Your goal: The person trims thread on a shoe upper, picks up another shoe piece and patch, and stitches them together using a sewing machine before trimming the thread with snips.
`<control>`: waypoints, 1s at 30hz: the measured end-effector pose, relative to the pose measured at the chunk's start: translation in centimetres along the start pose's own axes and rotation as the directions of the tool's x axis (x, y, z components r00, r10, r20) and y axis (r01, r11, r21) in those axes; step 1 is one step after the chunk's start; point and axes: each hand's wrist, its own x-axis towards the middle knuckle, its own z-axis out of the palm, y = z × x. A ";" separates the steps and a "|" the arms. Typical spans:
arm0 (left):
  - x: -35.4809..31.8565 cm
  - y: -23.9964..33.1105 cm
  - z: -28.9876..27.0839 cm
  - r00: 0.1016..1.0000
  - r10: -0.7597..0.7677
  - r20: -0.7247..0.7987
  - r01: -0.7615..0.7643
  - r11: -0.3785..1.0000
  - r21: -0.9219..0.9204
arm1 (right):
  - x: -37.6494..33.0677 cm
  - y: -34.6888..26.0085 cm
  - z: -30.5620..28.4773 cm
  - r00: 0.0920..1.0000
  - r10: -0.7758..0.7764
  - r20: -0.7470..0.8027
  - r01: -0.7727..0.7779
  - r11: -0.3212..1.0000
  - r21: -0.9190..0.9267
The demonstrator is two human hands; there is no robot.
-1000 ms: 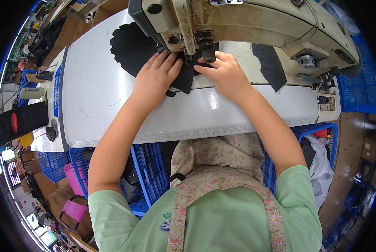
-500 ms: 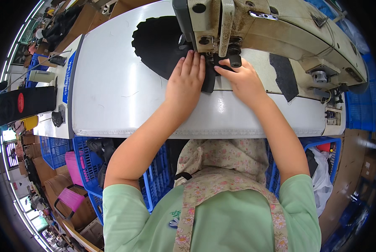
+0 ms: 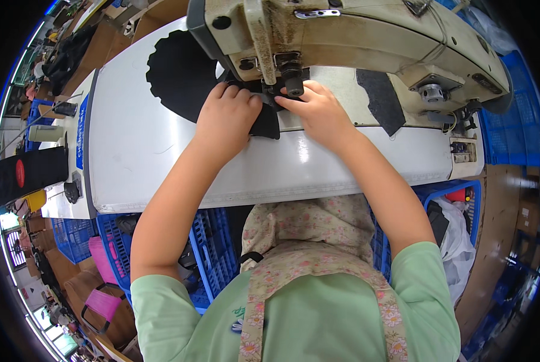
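Note:
A black fabric piece [image 3: 176, 75] with a notched, curved edge lies under the head of a sewing machine [image 3: 366, 36]. My left hand [image 3: 226, 117] is closed on it, fingers curled over the cloth and the thumb side near its front corner. Just right of the presser foot, my right hand [image 3: 318, 111] pinches the edge of the same fabric with thumb and forefinger. The machine head partly covers those fingertips and the needle area. A smaller dark fabric piece [image 3: 381, 99] rests on the machine bed to the right, apart from both hands.
The white sewing table [image 3: 155, 181] has a rounded front edge. Blue plastic crates [image 3: 212, 247] stand below it, and one crate at the right [image 3: 454, 199] holds white plastic bags. A pink basket [image 3: 104, 301] is at the lower left.
My left hand has gone from lying flat to curled fingers gripping the fabric, whose front end has turned. My right hand stays beside the presser foot. The whole view has shifted.

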 end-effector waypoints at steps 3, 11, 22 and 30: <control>0.2 0.6 -0.1 0.993 -0.034 0.111 0.030 0.999 0.039 | 0.2 0.1 -0.3 1.000 0.006 0.000 -0.006 0.998 0.056; -0.7 0.9 1.4 0.993 0.038 -0.108 -0.031 0.997 0.065 | 0.6 0.8 -0.3 0.996 -0.061 -0.062 0.071 0.983 0.171; -0.4 0.3 1.8 0.991 0.055 -0.119 -0.048 0.997 0.056 | 0.7 0.6 -0.5 0.998 -0.063 -0.018 0.064 0.995 0.075; -0.1 -0.2 2.0 0.994 0.038 -0.100 -0.032 0.997 0.064 | 0.8 0.7 -0.2 0.997 -0.068 -0.032 0.069 0.996 0.056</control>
